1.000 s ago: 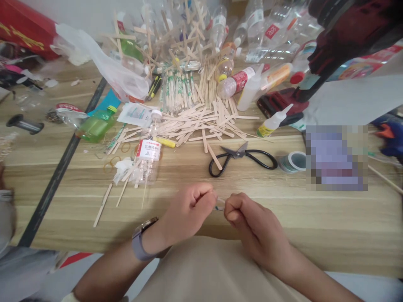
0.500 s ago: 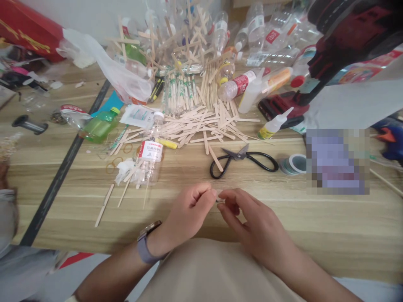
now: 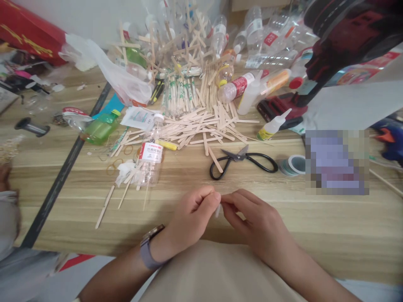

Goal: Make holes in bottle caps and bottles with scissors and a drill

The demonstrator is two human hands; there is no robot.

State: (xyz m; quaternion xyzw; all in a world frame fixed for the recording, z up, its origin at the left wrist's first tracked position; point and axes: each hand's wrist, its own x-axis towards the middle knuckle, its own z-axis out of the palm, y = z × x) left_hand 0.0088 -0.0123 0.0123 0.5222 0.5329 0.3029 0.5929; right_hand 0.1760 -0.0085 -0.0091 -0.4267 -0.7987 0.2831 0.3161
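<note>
My left hand point(image 3: 197, 214), with a watch on its wrist, is closed in a pinch at the table's front edge. My right hand point(image 3: 252, 214) is also pinched, its fingertips meeting those of my left hand. A small pale piece point(image 3: 218, 210) shows just below the touching fingertips; what the fingers grip is too small to make out. Beyond the hands lie black-handled scissors point(image 3: 241, 157) with parted blades, one handle under a wooden stick point(image 3: 215, 159). A spool point(image 3: 292, 165) stands right of the scissors.
Many wooden sticks point(image 3: 195, 126) are heaped mid-table, with clear bottles behind. A labelled bottle point(image 3: 151, 152) lies at left, a green bottle point(image 3: 101, 127) beyond it. A glue bottle point(image 3: 273, 125) and a red-black power drill point(image 3: 327, 54) stand at right. Another person's sleeve point(image 3: 9, 218) shows at far left.
My right hand's fingertips have closed together and now touch my left hand's. The dark thin bit between them is no longer visible, and a pale piece shows below.
</note>
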